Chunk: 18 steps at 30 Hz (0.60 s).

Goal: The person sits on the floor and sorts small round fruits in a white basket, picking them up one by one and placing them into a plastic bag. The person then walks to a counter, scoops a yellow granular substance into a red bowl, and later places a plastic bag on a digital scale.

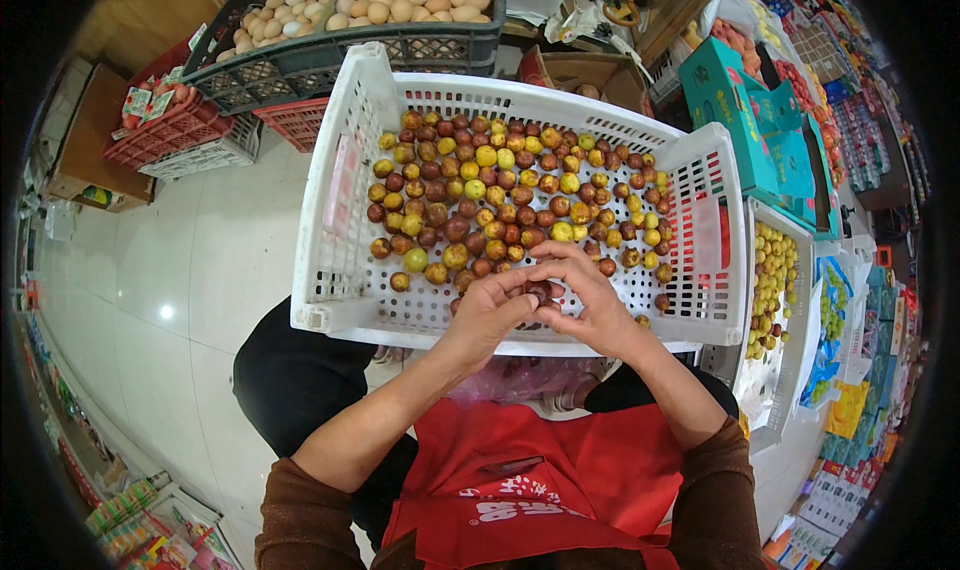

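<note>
A white perforated plastic crate [352,330] stands before me, with many round brown, yellow and green fruits, which look like jujubes [457,229], spread over its floor. Both hands meet above the crate's near side. My left hand [487,307] pinches a dark brown fruit [538,292] between thumb and fingers. Around the same fruit curl the fingers of my right hand [589,292], thumb below it and forefinger above. The fingers partly hide the fruit and those beneath.
Behind the crate is a black plastic crate [300,82] of eggs. A red basket [169,131] sits at the left on the tiled floor. To the right are a teal carton [720,120] and a white crate [787,390] of yellow-green fruit. A pink plastic bag [502,382] lies below.
</note>
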Each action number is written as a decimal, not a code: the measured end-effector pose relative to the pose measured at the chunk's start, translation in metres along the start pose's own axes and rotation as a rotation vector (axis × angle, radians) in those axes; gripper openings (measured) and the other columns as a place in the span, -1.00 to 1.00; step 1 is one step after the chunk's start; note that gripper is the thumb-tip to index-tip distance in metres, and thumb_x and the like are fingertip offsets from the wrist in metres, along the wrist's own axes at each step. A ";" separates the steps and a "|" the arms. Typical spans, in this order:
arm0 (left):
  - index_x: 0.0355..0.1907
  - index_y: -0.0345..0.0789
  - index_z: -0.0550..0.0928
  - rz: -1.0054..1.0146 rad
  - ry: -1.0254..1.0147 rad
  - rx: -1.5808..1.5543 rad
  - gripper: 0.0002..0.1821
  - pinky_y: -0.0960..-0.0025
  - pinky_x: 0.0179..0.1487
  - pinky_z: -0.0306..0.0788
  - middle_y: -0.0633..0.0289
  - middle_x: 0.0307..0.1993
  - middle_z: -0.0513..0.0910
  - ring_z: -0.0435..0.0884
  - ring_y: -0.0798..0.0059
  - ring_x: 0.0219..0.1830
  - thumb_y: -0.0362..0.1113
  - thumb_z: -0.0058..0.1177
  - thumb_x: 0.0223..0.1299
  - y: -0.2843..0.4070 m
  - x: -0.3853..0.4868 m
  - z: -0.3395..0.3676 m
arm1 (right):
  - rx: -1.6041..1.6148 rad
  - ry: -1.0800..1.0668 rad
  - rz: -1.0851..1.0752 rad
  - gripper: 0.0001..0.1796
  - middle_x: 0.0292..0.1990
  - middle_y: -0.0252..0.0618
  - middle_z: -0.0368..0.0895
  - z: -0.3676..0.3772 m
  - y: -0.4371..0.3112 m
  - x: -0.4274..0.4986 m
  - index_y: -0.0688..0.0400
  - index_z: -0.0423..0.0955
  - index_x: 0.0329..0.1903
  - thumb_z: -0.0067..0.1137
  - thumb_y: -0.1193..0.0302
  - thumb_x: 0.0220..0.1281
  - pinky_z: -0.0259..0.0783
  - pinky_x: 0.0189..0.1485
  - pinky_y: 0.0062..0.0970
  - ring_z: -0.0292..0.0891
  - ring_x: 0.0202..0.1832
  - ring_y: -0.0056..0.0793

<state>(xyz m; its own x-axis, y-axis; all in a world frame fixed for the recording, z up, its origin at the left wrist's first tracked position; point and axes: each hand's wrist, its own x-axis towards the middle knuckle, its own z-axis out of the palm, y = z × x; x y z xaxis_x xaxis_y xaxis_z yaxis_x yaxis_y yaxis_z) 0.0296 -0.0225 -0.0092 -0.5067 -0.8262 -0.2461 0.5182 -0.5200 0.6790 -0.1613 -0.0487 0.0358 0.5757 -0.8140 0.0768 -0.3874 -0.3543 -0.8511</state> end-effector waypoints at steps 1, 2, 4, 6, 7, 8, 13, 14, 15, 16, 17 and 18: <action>0.23 -0.47 0.43 -0.004 -0.007 0.012 -0.55 0.30 0.25 0.44 0.09 0.07 0.58 0.59 0.34 0.13 -0.37 0.06 0.33 0.000 0.000 0.000 | 0.001 -0.008 0.003 -0.53 0.24 -0.10 0.33 0.000 -0.001 0.000 0.11 0.45 0.10 0.31 0.46 0.09 0.28 0.29 -0.27 0.33 0.26 -0.15; 0.22 -0.47 0.43 -0.007 -0.014 0.024 -0.55 0.30 0.25 0.44 0.09 0.07 0.58 0.59 0.33 0.12 -0.36 0.07 0.33 0.001 0.000 0.001 | -0.004 -0.018 0.007 -0.53 0.24 -0.10 0.33 0.000 -0.001 0.000 0.11 0.45 0.09 0.31 0.47 0.08 0.27 0.29 -0.28 0.33 0.26 -0.15; 0.21 -0.47 0.44 -0.005 -0.007 0.015 -0.56 0.30 0.22 0.47 0.09 0.06 0.59 0.61 0.33 0.10 -0.34 0.07 0.34 0.002 0.000 0.003 | 0.061 -0.008 0.011 -0.58 0.23 -0.12 0.33 -0.001 -0.001 -0.001 0.12 0.47 0.08 0.28 0.43 0.14 0.25 0.30 -0.29 0.32 0.27 -0.18; 0.20 -0.47 0.44 -0.010 0.002 -0.023 -0.56 0.30 0.20 0.49 0.09 0.05 0.60 0.62 0.33 0.09 -0.31 0.09 0.34 0.004 0.000 0.005 | 0.130 0.014 0.013 -0.63 0.23 -0.14 0.33 -0.002 0.002 0.000 0.13 0.49 0.08 0.21 0.36 0.23 0.24 0.30 -0.29 0.31 0.28 -0.21; 0.20 -0.47 0.45 -0.015 0.007 -0.056 -0.55 0.31 0.18 0.51 0.10 0.04 0.60 0.62 0.33 0.08 -0.29 0.10 0.35 0.004 0.000 0.005 | 0.168 0.033 0.012 -0.65 0.23 -0.14 0.33 -0.002 0.003 0.001 0.14 0.50 0.08 0.16 0.30 0.29 0.25 0.29 -0.28 0.30 0.28 -0.24; 0.20 -0.47 0.45 -0.020 0.013 -0.090 -0.55 0.32 0.17 0.52 0.10 0.04 0.61 0.63 0.33 0.07 -0.27 0.10 0.35 0.005 0.000 0.006 | 0.205 0.052 0.015 -0.65 0.24 -0.15 0.34 -0.003 0.005 0.001 0.15 0.52 0.07 0.11 0.24 0.35 0.25 0.29 -0.28 0.30 0.28 -0.26; 0.22 -0.42 0.46 -0.050 0.003 -0.159 -0.57 0.40 0.12 0.52 0.16 0.01 0.62 0.64 0.42 0.01 -0.27 0.08 0.38 0.007 -0.001 0.005 | 0.325 0.022 0.063 -0.55 0.26 -0.14 0.32 -0.005 0.010 0.001 0.19 0.53 0.11 -0.10 0.11 0.49 0.20 0.33 -0.28 0.24 0.32 -0.26; 0.23 -0.42 0.46 -0.068 0.027 -0.153 -0.56 0.40 0.13 0.52 0.15 0.02 0.62 0.64 0.41 0.02 -0.29 0.08 0.37 0.007 -0.002 0.005 | 0.318 0.010 0.058 -0.54 0.25 -0.13 0.32 -0.005 0.010 0.001 0.17 0.52 0.14 -0.10 0.11 0.49 0.18 0.34 -0.29 0.23 0.33 -0.26; 0.24 -0.41 0.45 -0.056 0.026 -0.163 -0.55 0.40 0.13 0.51 0.15 0.03 0.61 0.64 0.41 0.01 -0.30 0.10 0.36 0.006 -0.002 0.005 | 0.310 -0.001 0.051 -0.53 0.25 -0.12 0.31 -0.004 0.010 0.001 0.16 0.50 0.17 -0.10 0.10 0.49 0.17 0.35 -0.29 0.23 0.33 -0.25; 0.24 -0.40 0.45 -0.048 0.040 -0.167 -0.54 0.40 0.13 0.51 0.15 0.03 0.61 0.65 0.42 0.00 -0.31 0.12 0.35 0.006 -0.002 0.005 | 0.321 0.011 0.054 -0.55 0.25 -0.13 0.31 -0.003 0.010 0.001 0.16 0.48 0.18 -0.08 0.12 0.48 0.16 0.35 -0.30 0.23 0.33 -0.25; 0.24 -0.39 0.44 -0.049 0.066 -0.169 -0.53 0.40 0.14 0.50 0.14 0.03 0.61 0.65 0.42 -0.01 -0.32 0.13 0.33 0.005 -0.002 0.004 | 0.328 0.024 0.056 -0.56 0.25 -0.13 0.32 -0.002 0.010 0.001 0.16 0.46 0.19 -0.05 0.14 0.47 0.16 0.35 -0.30 0.23 0.33 -0.26; 0.23 -0.37 0.45 -0.014 0.074 -0.159 -0.54 0.41 0.13 0.50 0.17 0.03 0.61 0.63 0.44 0.01 -0.35 0.15 0.30 0.005 -0.002 0.004 | 0.334 0.043 0.053 -0.56 0.25 -0.13 0.32 -0.001 0.009 0.001 0.17 0.44 0.20 -0.02 0.17 0.45 0.16 0.35 -0.30 0.23 0.33 -0.26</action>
<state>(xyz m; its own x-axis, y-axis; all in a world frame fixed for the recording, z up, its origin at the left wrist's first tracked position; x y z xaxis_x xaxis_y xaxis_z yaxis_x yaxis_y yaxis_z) 0.0302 -0.0221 -0.0024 -0.4657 -0.8292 -0.3092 0.6166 -0.5547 0.5587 -0.1652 -0.0530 0.0283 0.5271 -0.8487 0.0437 -0.1544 -0.1462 -0.9771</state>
